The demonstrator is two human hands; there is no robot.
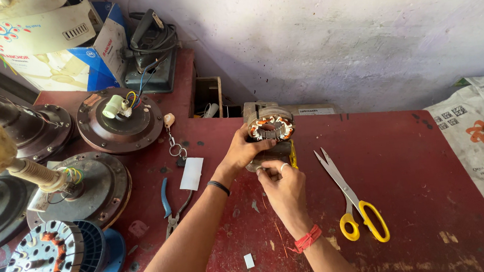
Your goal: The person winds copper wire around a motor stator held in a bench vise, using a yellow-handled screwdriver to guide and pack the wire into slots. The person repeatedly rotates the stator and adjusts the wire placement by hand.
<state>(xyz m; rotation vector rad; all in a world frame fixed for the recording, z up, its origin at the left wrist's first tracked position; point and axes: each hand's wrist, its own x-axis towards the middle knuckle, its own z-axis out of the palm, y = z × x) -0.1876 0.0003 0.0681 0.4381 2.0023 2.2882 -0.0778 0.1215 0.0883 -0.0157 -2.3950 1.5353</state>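
A round motor stator (270, 127) with copper windings stands on edge on a small metal machine (263, 112) at the back of the dark red table (416, 157). My left hand (245, 150) grips the stator's lower left rim. My right hand (282, 186), with a ring and a red wrist thread, is just below it, fingertips pinched together near the stator's underside; a thin copper wire seems to run down from them. A yellow-handled tool (293, 155) lies partly hidden behind my right hand.
Yellow-handled scissors (353, 199) lie right of my hands. Blue-handled pliers (170, 205), a white card (191, 173) and keys (176, 147) lie to the left. Several ceiling fan motors (119, 120) and a wire spool (48, 266) crowd the left side. Newspaper (478, 134) covers the right edge.
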